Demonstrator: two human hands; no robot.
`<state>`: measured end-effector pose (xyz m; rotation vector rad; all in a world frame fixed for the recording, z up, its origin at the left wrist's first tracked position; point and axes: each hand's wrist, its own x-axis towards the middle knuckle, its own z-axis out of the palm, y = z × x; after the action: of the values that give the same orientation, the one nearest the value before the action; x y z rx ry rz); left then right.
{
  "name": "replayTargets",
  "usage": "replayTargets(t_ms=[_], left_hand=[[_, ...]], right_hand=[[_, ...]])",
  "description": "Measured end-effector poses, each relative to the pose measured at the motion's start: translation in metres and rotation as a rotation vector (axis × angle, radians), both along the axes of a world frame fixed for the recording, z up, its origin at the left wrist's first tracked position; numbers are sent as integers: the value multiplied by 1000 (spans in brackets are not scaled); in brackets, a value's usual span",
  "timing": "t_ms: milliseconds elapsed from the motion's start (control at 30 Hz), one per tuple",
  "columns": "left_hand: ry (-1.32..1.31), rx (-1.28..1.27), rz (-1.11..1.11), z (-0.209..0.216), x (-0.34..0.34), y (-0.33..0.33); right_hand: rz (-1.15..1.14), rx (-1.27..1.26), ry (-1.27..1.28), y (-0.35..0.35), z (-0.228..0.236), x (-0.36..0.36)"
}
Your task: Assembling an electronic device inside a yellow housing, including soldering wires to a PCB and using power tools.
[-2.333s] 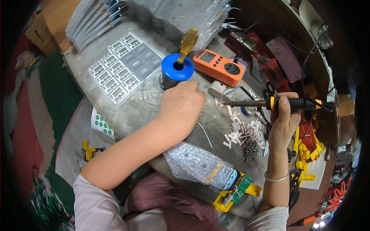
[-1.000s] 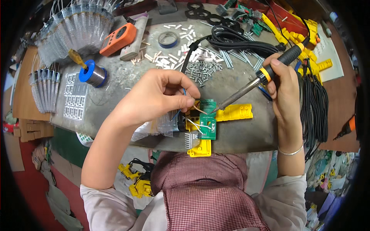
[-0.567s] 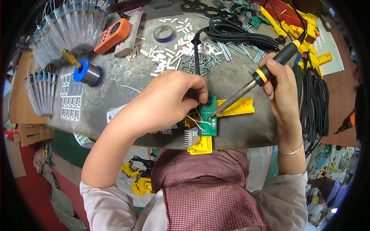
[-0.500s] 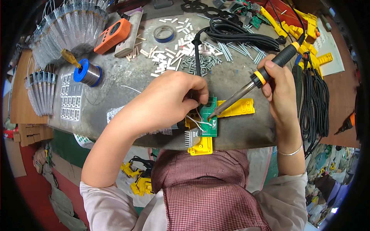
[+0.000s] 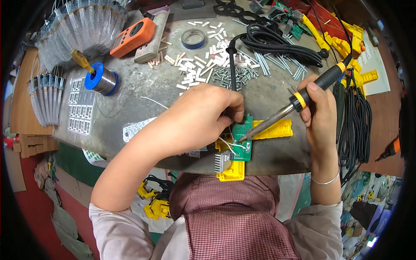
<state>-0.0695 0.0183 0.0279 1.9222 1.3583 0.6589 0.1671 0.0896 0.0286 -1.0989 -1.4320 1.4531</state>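
Note:
My right hand [image 5: 320,104] is closed round the black-and-yellow handle of a soldering iron [image 5: 274,119]. Its tip touches the green circuit board [image 5: 242,126], beside the ends of white wires [image 5: 226,143]. My left hand [image 5: 216,106] pinches a thin wire at the board's left edge; the fingertips are partly hidden. A grey finned heat sink [image 5: 222,162] sits at the board's lower left. Under the board lies a yellow plastic housing [image 5: 232,172], with a yellow handle part [image 5: 277,129] reaching right. A black cord [image 5: 232,69] runs down behind my left hand.
Behind my hands lie screws [image 5: 234,78], white pieces [image 5: 190,71], a tape roll [image 5: 193,39] and a coiled black cable [image 5: 277,43]. A solder spool [image 5: 102,79] and an orange meter [image 5: 133,38] stand left. Black cables [image 5: 353,130] hang at the right.
The whole view has shifted, so the bench and things on it appear slightly further right and lower. Both hands keep their grips, and the iron's tip stays at the board.

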Motion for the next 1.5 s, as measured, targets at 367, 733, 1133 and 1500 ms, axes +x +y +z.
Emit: replayTargets(t_ms=[367, 733, 1133, 1500], left_hand=[[2, 39, 28, -4, 3, -6], [-10, 74, 27, -5, 5, -9], [0, 39, 96, -5, 11, -14], [-30, 68, 114, -9, 11, -19]], right_hand=[[-33, 5, -62, 1, -8, -3], [58, 17, 36, 2, -12, 3], [41, 9, 26, 1, -11, 3], [30, 63, -12, -4, -7, 2]])
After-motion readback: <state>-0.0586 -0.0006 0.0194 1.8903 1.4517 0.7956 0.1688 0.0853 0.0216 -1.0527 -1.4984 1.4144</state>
